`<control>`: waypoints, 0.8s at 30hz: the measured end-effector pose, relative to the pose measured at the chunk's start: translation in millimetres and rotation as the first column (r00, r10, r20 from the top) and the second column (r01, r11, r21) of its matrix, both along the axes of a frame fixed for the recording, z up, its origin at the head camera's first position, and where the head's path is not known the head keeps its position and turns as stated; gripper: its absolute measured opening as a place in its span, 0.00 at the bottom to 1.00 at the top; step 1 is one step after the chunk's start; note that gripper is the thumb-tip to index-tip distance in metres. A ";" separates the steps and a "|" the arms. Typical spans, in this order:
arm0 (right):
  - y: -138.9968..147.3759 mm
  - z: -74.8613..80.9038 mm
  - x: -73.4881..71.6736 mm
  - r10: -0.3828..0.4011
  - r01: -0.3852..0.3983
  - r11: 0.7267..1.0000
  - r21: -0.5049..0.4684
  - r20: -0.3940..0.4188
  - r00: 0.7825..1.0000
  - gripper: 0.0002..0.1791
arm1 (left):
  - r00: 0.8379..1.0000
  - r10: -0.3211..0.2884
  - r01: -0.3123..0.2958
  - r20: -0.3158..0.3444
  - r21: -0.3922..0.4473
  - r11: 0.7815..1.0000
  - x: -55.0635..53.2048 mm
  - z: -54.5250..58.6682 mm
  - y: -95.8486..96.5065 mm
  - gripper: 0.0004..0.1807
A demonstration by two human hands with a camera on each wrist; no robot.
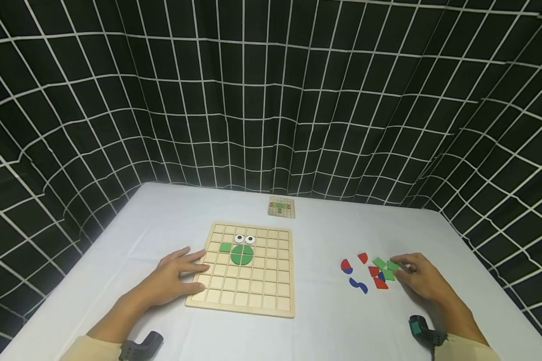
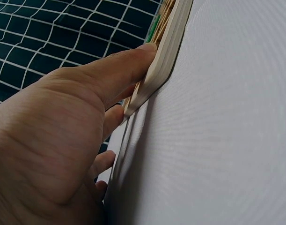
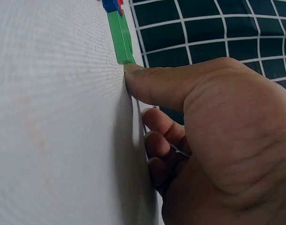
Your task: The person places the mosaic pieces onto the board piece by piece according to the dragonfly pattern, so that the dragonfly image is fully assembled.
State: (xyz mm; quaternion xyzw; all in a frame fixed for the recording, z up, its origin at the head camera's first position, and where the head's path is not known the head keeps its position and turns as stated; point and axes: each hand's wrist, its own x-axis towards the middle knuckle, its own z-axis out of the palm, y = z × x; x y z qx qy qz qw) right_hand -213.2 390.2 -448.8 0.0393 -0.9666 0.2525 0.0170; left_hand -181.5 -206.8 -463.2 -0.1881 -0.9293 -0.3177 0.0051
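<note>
Left hand [image 1: 180, 277] spread, touching left rim of grid board [image 1: 257, 286]; right hand [image 1: 422, 278] has thumb on a green tile [image 3: 119, 40] in a loose pile [image 1: 381, 284] on the bench [image 1: 325, 321], can't tell if pinched. Board cells hold one green square [image 1: 225, 247], a green disc [image 1: 237, 258] across four, two eyes [image 1: 250, 240] above. Picture card [image 1: 282, 206] lies beyond.

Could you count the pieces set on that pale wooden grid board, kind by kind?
White round eye pieces with black dots: 2
Flat green square tile: 1
Flat green quarter-circle tiles, joined in a round: 4
Total on the board: 7
</note>
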 end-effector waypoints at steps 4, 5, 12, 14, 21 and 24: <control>-2.1 0.3 -0.8 -0.035 0.035 0.999 0.015 -0.012 0.999 0.18 | 1.000 -0.001 0.001 0.003 0.002 1.000 -0.2 0.2 -0.6 0.28; -1.9 -0.1 -1.0 -0.044 0.044 0.999 0.020 -0.016 0.999 0.18 | 1.000 0.000 0.000 0.005 0.000 1.000 -0.4 0.2 -0.6 0.28; 0.8 -4.1 -1.1 -0.111 0.112 0.994 0.010 -0.095 0.989 0.19 | 1.000 -0.002 0.002 0.007 0.000 1.000 -1.2 0.5 -1.2 0.29; 0.1 -4.3 -1.2 -0.126 0.127 0.992 0.000 -0.112 0.986 0.20 | 1.000 -0.006 0.006 -0.001 0.000 1.000 -1.1 1.4 -1.9 0.29; -0.8 -4.8 -0.5 -0.147 0.145 0.989 -0.032 -0.105 0.984 0.20 | 1.000 -0.005 0.005 -0.008 0.014 1.000 -0.3 0.6 -3.5 0.28; 0.7 -2.8 0.9 -0.148 0.143 0.988 -0.054 -0.106 0.983 0.19 | 1.000 -0.003 0.003 -0.004 0.014 1.000 -0.1 -2.3 -1.8 0.28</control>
